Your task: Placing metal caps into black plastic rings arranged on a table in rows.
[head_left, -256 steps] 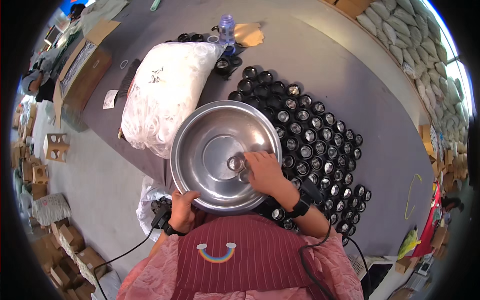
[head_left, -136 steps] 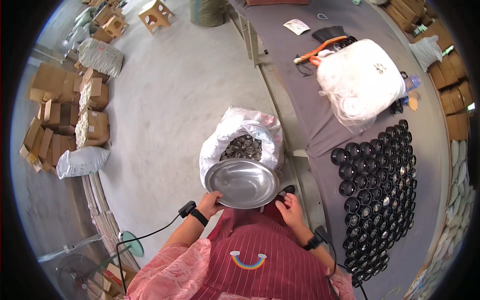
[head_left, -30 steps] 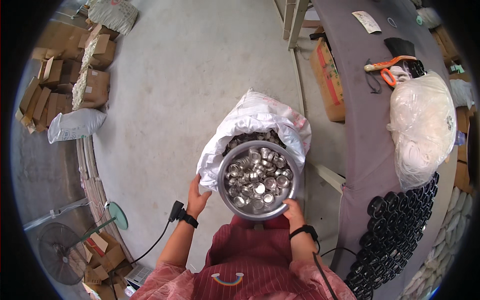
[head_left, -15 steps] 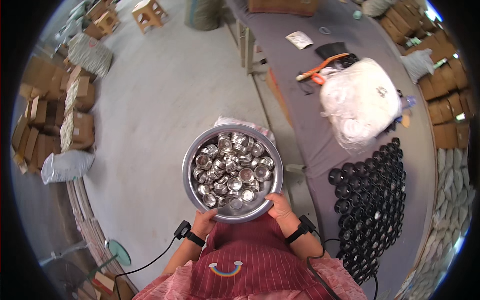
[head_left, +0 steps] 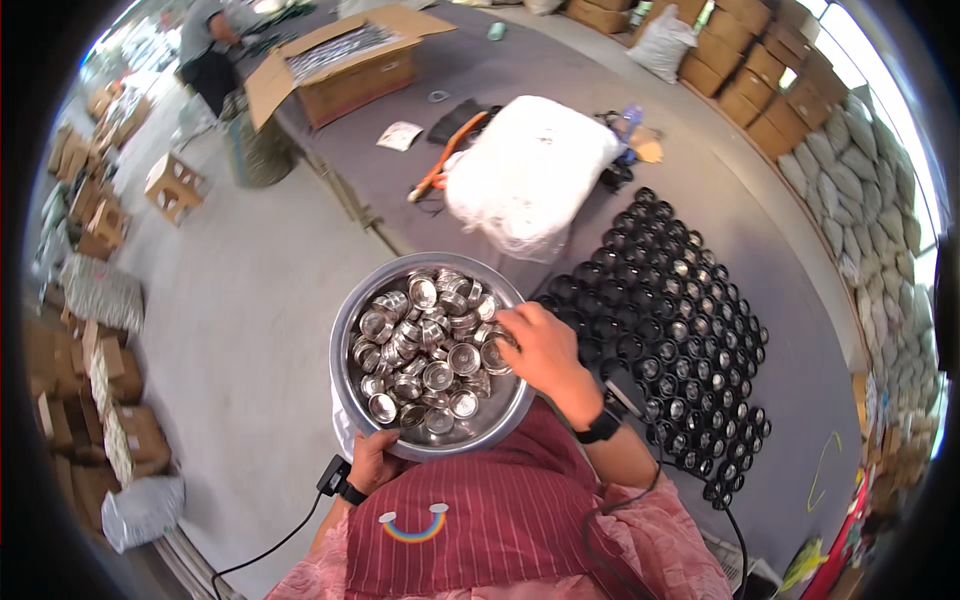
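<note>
A round steel basin (head_left: pixel 352 420) is held in front of my body, heaped with small shiny round metal cups (head_left: pixel 437 376). My left hand (head_left: pixel 374 462) is closed on the basin's near left rim, thumb over the edge. Over the right rim reaches my right hand (head_left: pixel 547 358), its curled fingers at a metal cup (head_left: pixel 497 352) on the right side of the heap. The fingertips are partly hidden there. Just right of the basin, many black round cups (head_left: pixel 660 340) stand in close rows on the grey-covered table, several with shiny metal inside.
On the table (head_left: pixel 800 340) lie a white plastic-wrapped bundle (head_left: pixel 535 165), an orange-handled tool (head_left: pixel 445 160) and an open cardboard box (head_left: pixel 360 85). Stools (head_left: pixel 172 187) and cartons (head_left: pixel 140 440) stand on the left floor. Another person (head_left: pixel 205 50) is at the far left. Sacks (head_left: pixel 850 190) line the right.
My view has turned right, toward the table and black cups. My right hand has let go of the basin's near rim and moved over the metal cups; my left hand keeps its hold.
</note>
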Motion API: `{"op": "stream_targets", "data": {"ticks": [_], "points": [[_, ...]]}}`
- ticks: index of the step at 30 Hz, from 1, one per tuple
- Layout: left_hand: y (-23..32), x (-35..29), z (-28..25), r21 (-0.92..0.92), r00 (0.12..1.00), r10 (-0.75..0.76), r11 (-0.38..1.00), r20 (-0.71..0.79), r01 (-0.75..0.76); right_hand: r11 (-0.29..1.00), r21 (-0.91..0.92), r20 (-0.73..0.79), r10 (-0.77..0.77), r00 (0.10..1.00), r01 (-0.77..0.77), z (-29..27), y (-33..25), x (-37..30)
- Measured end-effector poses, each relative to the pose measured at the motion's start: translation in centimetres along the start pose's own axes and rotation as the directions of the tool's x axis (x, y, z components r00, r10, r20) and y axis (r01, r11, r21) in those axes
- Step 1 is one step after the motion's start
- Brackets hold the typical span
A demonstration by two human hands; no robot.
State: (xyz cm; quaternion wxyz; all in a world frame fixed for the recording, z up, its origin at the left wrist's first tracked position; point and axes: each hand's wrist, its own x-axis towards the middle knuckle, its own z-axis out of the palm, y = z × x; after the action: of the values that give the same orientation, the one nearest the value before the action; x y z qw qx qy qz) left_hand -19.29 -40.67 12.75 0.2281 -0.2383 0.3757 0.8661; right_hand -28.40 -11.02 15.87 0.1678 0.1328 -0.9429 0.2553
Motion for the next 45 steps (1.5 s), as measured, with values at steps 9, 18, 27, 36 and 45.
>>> {"op": "stream_targets", "data": {"ticks": [9, 18, 27, 36, 45], "points": [[-0.8, 2.1, 3.0, 0.132, 0.999, -0.048, 0.990, -0.005, 0.049, 0.991, 0.115, -0.316, 0.107, 0.943, -0.074, -2.3, 4.1, -1.2], [-1.3, 3.5, 2.7, 0.158, 0.993, -0.094, 0.982, -0.076, 0.105, 0.531, 0.605, -0.202, 0.823, 0.531, -0.593, -7.3, 19.3, -14.8], [-1.3, 2.9, 1.4, 0.063, 0.993, -0.059, 0.996, -0.104, 0.066, 0.623, 0.214, -0.198, 0.782, 0.592, -0.752, -3.1, 19.9, -19.8], [-1.6, 2.3, 5.3, 0.103, 0.993, -0.051, 0.993, -0.107, 0.062, 0.542, 0.077, -0.112, 0.839, 0.533, -0.837, -2.3, 21.0, -19.7], [-2.1, 2.7, 9.3, 0.208, 0.996, -0.002, 0.978, -0.086, 0.020, 0.593, 0.159, -0.229, 0.800, 0.555, -0.789, -2.9, 25.0, -17.3]]}}
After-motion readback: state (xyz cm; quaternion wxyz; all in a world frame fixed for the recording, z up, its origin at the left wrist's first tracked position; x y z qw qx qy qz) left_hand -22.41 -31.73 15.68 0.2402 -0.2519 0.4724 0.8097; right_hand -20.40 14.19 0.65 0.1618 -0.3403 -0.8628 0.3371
